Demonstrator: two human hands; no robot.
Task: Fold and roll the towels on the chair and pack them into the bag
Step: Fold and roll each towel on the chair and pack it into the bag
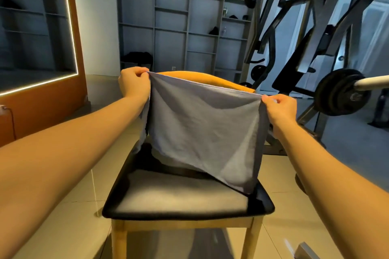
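A grey-blue towel (202,128) hangs spread out above the chair (185,200), which has a black seat and a wooden back. My left hand (133,83) pinches the towel's upper left corner. My right hand (279,109) pinches the upper right corner. The cloth looks doubled, with a second layer showing at both side edges. Its lower right corner touches the seat. Behind the hanging towel, more pale cloth (179,161) lies on the back of the seat, mostly hidden. No bag is clearly in view.
Weight machines and a barbell with plates (341,92) stand close on the right. Grey shelving (189,17) fills the back wall. A lit mirror frame (71,27) is at the left. Tiled floor surrounds the chair. A grey object's corner (305,251) shows at the bottom right.
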